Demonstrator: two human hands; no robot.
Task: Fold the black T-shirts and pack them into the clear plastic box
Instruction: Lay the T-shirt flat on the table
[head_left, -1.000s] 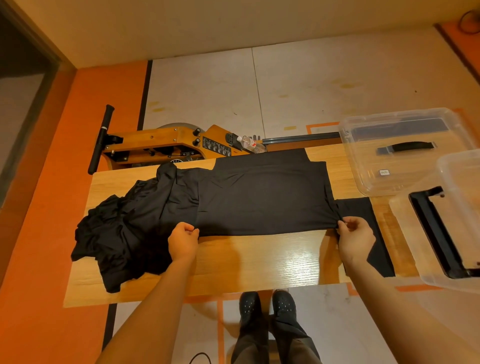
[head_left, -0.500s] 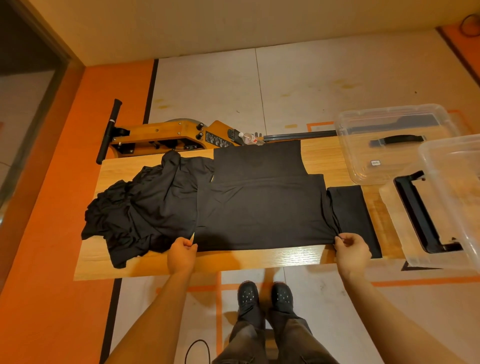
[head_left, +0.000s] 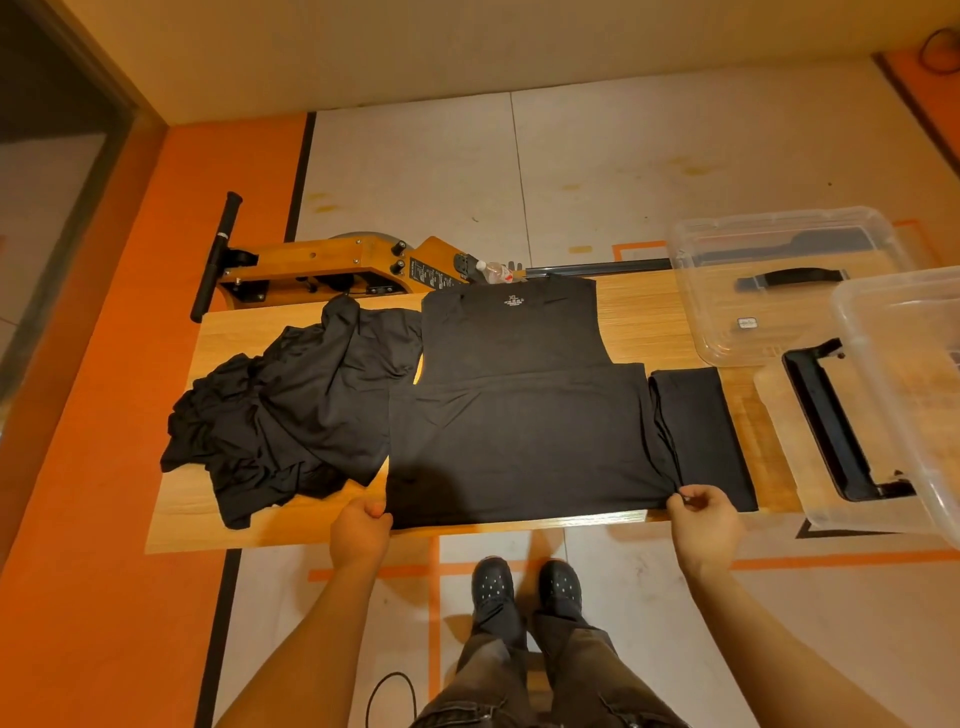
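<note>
A black T-shirt (head_left: 519, 415) lies flat in the middle of the wooden table (head_left: 639, 322), its collar label at the far side and its sleeves folded in. My left hand (head_left: 360, 530) pinches its near left hem corner and my right hand (head_left: 704, 525) pinches the near right corner, both at the table's front edge. A heap of crumpled black T-shirts (head_left: 280, 410) lies to the left, touching it. A folded black T-shirt (head_left: 701, 431) lies to the right. The clear plastic box (head_left: 904, 364) stands at the right end, beside its lid (head_left: 779, 280) with a black handle.
A wooden rowing machine (head_left: 322, 265) with a black bar stands on the floor behind the table, a plastic bottle (head_left: 493, 271) resting on it. My legs and black shoes (head_left: 524, 587) are below the table's front edge. A cable (head_left: 389, 696) lies on the floor.
Both hands have drawn the shirt's hem toward the table's front edge, and the shirt now lies stretched longer. The view has shifted with my head.
</note>
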